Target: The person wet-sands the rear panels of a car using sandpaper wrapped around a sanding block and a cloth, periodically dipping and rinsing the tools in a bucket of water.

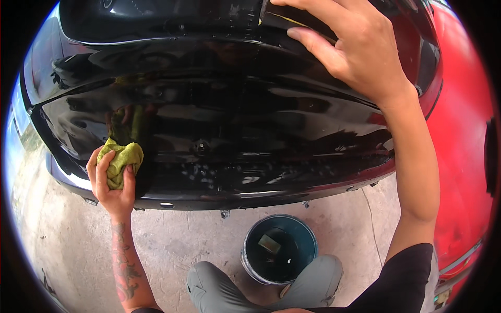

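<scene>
A wet, glossy black car body panel (182, 117) spans the view in front of me. At its lower left, my left hand (112, 190) is closed round a crumpled yellow-green cloth (124, 159), close against the panel. My right hand (357, 52) reaches to the top of the panel, right of the middle. Its thumb and fingers grip a thin dark piece with a yellow edge (279, 20), which lies against the surface. The upper part of this piece is cut off by the frame, and its kind cannot be made out.
Between my knees, a dark bucket (252, 269) of water stands on the concrete floor (172, 235), with a pale rectangular block (269, 243) in it. A red car body (462, 156) is close on the right. A thin cord (371, 219) runs along the floor near the bucket.
</scene>
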